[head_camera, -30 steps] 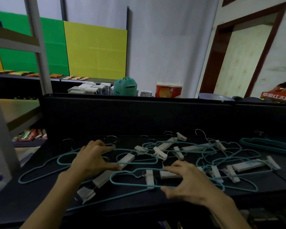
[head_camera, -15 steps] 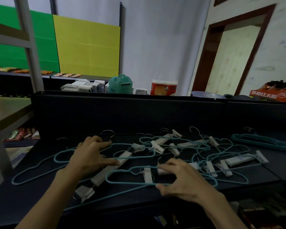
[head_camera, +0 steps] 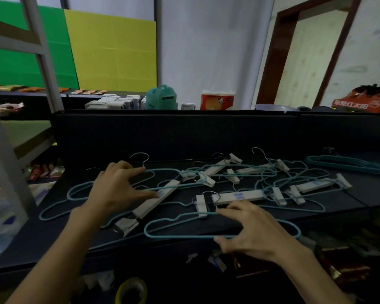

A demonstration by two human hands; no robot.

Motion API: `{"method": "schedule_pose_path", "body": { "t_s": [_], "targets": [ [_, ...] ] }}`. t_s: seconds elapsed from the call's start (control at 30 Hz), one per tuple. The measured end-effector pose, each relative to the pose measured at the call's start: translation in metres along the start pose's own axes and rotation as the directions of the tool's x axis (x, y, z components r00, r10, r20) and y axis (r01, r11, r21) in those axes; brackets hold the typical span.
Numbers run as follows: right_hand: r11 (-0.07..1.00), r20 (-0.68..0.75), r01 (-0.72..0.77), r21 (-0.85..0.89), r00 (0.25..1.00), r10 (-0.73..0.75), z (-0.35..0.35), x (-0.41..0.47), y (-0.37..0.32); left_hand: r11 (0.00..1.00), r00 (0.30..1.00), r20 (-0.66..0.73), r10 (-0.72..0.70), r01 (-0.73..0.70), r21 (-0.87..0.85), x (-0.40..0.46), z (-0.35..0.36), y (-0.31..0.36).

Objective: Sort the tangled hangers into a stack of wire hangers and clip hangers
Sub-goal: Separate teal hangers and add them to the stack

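Single head view, facing forward and down, close over table [head_camera: 349, 198]

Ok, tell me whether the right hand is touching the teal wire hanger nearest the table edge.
Touching. The head view shows the right hand pinching the teal wire hanger, thumb under its lower wire.

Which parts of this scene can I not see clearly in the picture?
- Head view: the right hand covers where it holds the teal wire hanger.
- The left hand hides the hangers under it.
- How many hangers form the teal stack is too small to count.
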State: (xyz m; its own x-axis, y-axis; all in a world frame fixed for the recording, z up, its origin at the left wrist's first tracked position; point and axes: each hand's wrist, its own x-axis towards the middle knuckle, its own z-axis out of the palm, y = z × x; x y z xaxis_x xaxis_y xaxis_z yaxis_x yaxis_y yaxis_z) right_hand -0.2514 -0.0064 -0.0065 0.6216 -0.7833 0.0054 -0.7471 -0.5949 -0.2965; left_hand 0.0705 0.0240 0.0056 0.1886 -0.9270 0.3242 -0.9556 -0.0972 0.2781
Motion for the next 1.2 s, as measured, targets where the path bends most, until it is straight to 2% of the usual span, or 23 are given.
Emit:
{"method": "schedule_pose_path", "body": {
  "t_s": [0.13,0.4,0.7,0.93,1.2],
  "targets": [
    [0.999,-0.048,-0.036,0.013,0.998,0.037,-0.007,-0.020,0.015,0.997,0.994,-0.078,0.076,-0.076,0.004,0.011,0.018,0.031],
    [0.976,-0.235,-0.215,-0.023,0.950,0.204,-0.026,-0.076,0.073,0.966,0.967,-0.039,0.251,-0.253,-0.055,0.050,0.062,0.129],
    [0.919,-0.384,-0.392,-0.033,0.854,0.351,-0.040,-0.156,0.200,0.905,0.911,-0.027,0.412,-0.412,-0.108,0.069,0.124,0.269],
    [0.903,-0.494,-0.426,-0.051,0.797,0.348,-0.077,-0.215,0.307,0.882,0.887,0.003,0.463,-0.460,-0.104,0.080,0.169,0.393],
    [0.876,-0.523,-0.483,-0.009,0.749,0.407,-0.090,-0.281,0.414,0.851,0.855,0.055,0.515,-0.503,-0.150,0.082,0.214,0.513]
  ]
}}
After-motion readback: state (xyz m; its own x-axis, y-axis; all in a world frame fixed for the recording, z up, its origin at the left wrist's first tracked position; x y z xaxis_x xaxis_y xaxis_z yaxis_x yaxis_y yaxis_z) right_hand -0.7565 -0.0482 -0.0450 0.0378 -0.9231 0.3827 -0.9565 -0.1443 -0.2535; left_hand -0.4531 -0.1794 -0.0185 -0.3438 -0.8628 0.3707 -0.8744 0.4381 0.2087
